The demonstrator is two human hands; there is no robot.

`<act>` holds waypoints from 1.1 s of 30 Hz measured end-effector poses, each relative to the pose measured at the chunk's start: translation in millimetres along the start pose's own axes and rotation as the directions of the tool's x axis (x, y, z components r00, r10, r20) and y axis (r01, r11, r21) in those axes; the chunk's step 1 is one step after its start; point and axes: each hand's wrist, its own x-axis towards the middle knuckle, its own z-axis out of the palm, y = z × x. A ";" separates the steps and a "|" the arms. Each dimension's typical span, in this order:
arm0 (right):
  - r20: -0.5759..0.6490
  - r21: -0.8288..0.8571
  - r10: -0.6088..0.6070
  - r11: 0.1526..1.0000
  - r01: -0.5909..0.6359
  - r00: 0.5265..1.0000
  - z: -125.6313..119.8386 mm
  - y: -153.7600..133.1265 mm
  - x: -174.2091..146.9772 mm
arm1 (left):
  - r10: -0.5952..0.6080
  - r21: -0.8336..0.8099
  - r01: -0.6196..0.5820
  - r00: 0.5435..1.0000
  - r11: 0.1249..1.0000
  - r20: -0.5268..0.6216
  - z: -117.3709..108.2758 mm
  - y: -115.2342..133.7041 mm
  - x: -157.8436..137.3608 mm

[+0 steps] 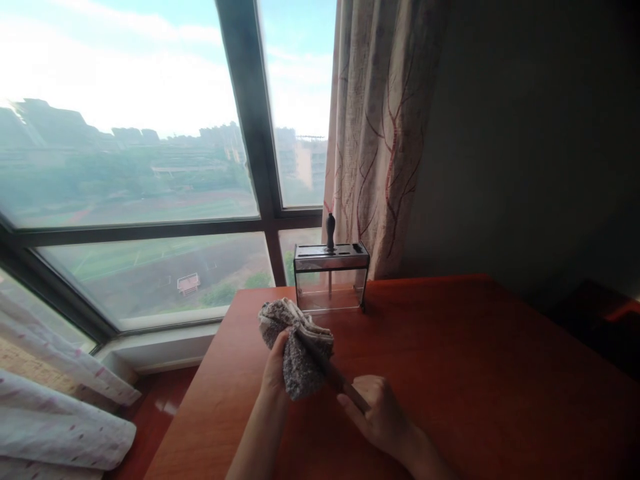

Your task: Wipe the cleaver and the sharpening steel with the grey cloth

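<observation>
A grey, fluffy cloth (299,375) is bunched in my left hand (276,365), with the thumb pressing on top of it. My right hand (384,412) is closed round the handle of a knife (320,360), whose dark blade points up and left across the cloth. The blade lies against the folded cloth, and its tip is hard to make out there. Both hands are above the front part of the reddish-brown table (450,373). Beyond them stands a clear-sided knife holder (333,260) with a dark slotted top. One black-handled tool (331,231) with a thin shaft stands upright in it.
A large window (130,147) with dark frames fills the left and back. A patterned curtain (380,133) hangs behind the table, and white curtain fabric (60,420) gathers at the lower left. The table's left edge drops to a reddish floor (167,393).
</observation>
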 end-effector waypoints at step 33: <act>0.072 0.638 0.614 0.577 -0.510 0.786 -0.3 -8.5 2.3 | 0.139 -0.047 -0.137 0.989 0.989 0.041 2.7 -4.8 0.4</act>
